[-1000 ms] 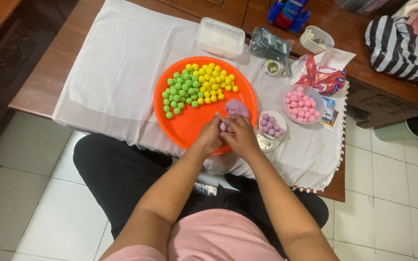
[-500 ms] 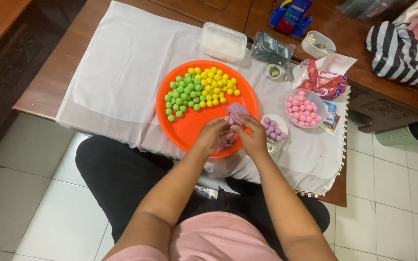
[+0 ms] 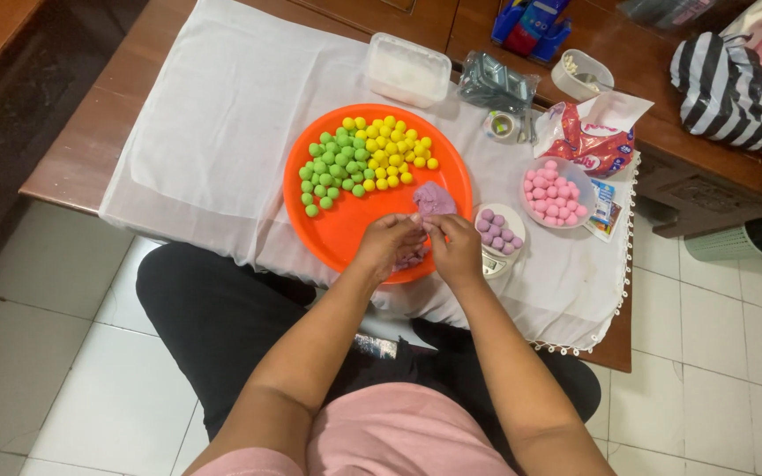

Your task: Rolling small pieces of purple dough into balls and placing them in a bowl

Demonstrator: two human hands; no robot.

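Note:
My left hand [image 3: 387,243] and my right hand [image 3: 454,247] meet over the near right part of a round orange tray [image 3: 346,227]. Their fingertips pinch a small bit of purple dough between them. A larger lump of purple dough [image 3: 434,198] lies on the tray just beyond my fingers. Several green balls [image 3: 332,170] and yellow balls [image 3: 385,145] are heaped on the tray's far half. A small bowl of purple balls [image 3: 497,231] stands right beside my right hand.
A bowl of pink balls [image 3: 553,190] stands further right, by a red-and-white packet [image 3: 594,138]. A lidded clear box [image 3: 409,68], a grey bag [image 3: 494,85], a tape roll [image 3: 502,125] and a white cup [image 3: 580,72] sit at the back. A white cloth [image 3: 205,132] covers the table.
My hands have stayed together over the tray's near right edge, working the purple piece. The view has shifted slightly; the balls and bowls have not moved.

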